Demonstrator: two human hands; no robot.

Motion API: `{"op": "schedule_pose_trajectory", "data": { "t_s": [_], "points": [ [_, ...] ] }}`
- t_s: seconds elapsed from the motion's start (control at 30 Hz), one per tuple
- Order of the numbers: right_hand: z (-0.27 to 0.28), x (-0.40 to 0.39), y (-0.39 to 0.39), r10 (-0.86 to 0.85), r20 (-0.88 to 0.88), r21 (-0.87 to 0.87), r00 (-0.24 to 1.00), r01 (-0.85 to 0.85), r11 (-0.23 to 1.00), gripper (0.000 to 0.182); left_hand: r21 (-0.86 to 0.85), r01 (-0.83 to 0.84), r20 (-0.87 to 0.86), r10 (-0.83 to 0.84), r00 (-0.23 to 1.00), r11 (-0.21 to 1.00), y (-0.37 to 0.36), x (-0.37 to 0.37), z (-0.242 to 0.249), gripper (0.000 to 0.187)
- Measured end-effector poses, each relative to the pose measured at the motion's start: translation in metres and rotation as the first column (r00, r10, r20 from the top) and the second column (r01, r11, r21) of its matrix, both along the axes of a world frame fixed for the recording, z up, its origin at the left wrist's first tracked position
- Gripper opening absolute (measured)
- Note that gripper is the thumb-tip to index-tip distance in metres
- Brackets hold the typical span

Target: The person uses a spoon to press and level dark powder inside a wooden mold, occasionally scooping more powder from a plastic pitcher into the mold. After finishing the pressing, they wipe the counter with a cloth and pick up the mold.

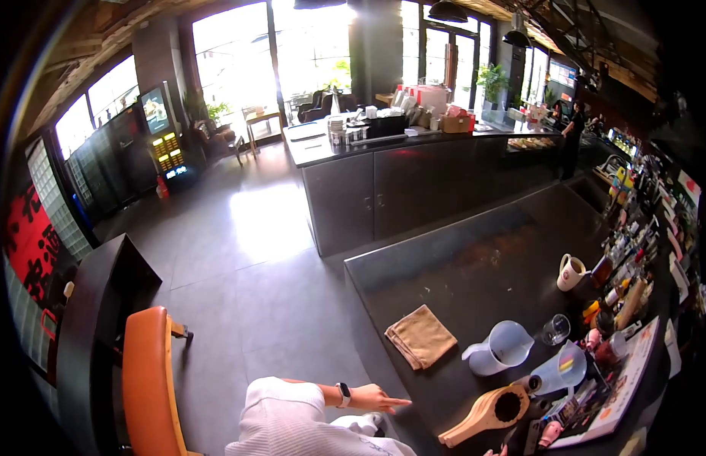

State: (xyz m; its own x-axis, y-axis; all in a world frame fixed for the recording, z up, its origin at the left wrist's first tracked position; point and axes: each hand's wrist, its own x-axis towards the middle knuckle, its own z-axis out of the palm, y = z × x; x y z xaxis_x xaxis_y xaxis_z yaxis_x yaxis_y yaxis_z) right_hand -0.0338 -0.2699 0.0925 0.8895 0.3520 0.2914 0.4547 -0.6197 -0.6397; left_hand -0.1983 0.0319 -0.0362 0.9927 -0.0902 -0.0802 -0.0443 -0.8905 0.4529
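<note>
My left hand (374, 399), with a watch (343, 394) on its wrist, hovers at the near edge of the dark counter (413, 304). Its fingers are stretched out to the right and hold nothing. Of my right hand (497, 451), only fingertips show at the bottom edge; whether it holds anything is hidden. Close to it lies a wooden paddle-shaped piece (467, 431) whose round end is filled with something dark. Beyond stand a translucent plastic pitcher (499, 349) and a second one (559, 368). A folded brown cloth (421, 337) lies left of them.
A drinking glass (555, 329) and a white mug (571, 273) stand farther back. Bottles and small items crowd the counter's right side. An orange-brown bench (150, 380) is at the left. Across the floor is another counter (345, 197); a person in dark clothes (571, 140) stands near its right end.
</note>
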Motion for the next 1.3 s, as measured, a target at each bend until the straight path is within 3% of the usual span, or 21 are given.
{"op": "schedule_pose_trajectory", "data": {
  "t_s": [0.1,0.13,0.23,0.37,0.43,0.53,0.63,0.7,0.77,0.83,0.93,1.03,1.17,1.2,1.3],
  "points": [
    [-0.007,0.003,-0.012,0.02,-0.028,-0.02,0.999,-0.021,1.0,0.033,-0.026,0.097,0.441,-0.075,0.895,0.995,-0.015,0.008,-0.002,0.056],
    [-0.007,0.004,-0.014,0.031,-0.048,-0.038,0.998,-0.033,0.999,0.031,-0.069,0.127,0.233,-0.108,0.966,0.99,-0.018,0.009,0.001,0.053],
    [-0.012,0.003,-0.014,0.057,-0.046,-0.038,0.997,-0.059,0.998,0.026,-0.063,0.035,0.593,0.009,0.805,0.997,-0.034,0.02,0.013,0.052],
    [-0.004,-0.005,-0.004,0.068,-0.035,-0.044,0.997,-0.07,0.997,0.022,-0.021,-0.046,0.418,0.05,0.907,0.999,-0.029,0.017,0.012,0.053],
    [-0.004,-0.006,0.0,0.05,-0.047,-0.19,0.998,-0.058,0.98,0.028,-0.113,-0.058,0.461,0.104,0.881,0.992,-0.022,0.022,0.007,0.045],
    [0.002,-0.013,0.014,0.016,-0.04,-0.165,0.999,-0.023,0.986,0.035,-0.117,-0.061,0.434,0.106,0.894,0.991,-0.007,0.031,0.006,0.039],
    [0.008,-0.018,0.03,-0.049,-0.082,-0.2,0.995,0.032,0.979,0.036,-0.163,-0.169,0.594,0.233,0.77,0.972,-0.014,0.051,0.014,0.039],
    [0.009,-0.021,0.041,-0.088,-0.077,-0.209,0.993,0.07,0.975,0.037,-0.348,-0.213,0.573,0.387,0.723,0.913,-0.027,0.074,-0.001,0.048],
    [0.005,-0.021,0.049,-0.12,-0.036,-0.205,0.992,0.11,0.973,0.037,-0.456,-0.15,0.539,0.406,0.738,0.877,-0.037,0.092,0.007,0.056],
    [0.005,-0.022,0.059,-0.158,-0.045,-0.23,0.986,0.144,0.962,0.036,-0.413,-0.152,0.355,0.313,0.881,0.898,-0.038,0.094,0.029,0.063],
    [0.012,-0.025,0.077,-0.224,-0.069,-0.298,0.972,0.194,0.934,0.034,-0.45,0.056,0.385,0.137,0.913,0.891,-0.027,0.108,0.033,0.062],
    [0.002,-0.02,0.086,-0.235,0.082,-0.226,0.969,0.247,0.942,0.034,-0.55,0.251,0.509,0.082,0.857,0.797,-0.01,0.125,0.036,0.064],
    [-0.081,0.012,0.061,-0.109,0.27,-0.281,0.957,0.187,0.942,0.038,-0.635,0.279,0.456,0.058,0.888,0.72,0.004,0.147,0.031,0.065],
    [-0.056,-0.001,0.081,-0.217,0.227,-0.163,0.95,0.256,0.953,0.039,-0.64,0.278,0.447,0.053,0.893,0.717,0.004,0.149,0.032,0.066],
    [-0.045,-0.007,0.091,-0.33,0.117,-0.183,0.937,0.347,0.92,0.043,-0.635,0.265,0.429,0.046,0.902,0.725,-0.001,0.155,0.02,0.062]
  ]
}}
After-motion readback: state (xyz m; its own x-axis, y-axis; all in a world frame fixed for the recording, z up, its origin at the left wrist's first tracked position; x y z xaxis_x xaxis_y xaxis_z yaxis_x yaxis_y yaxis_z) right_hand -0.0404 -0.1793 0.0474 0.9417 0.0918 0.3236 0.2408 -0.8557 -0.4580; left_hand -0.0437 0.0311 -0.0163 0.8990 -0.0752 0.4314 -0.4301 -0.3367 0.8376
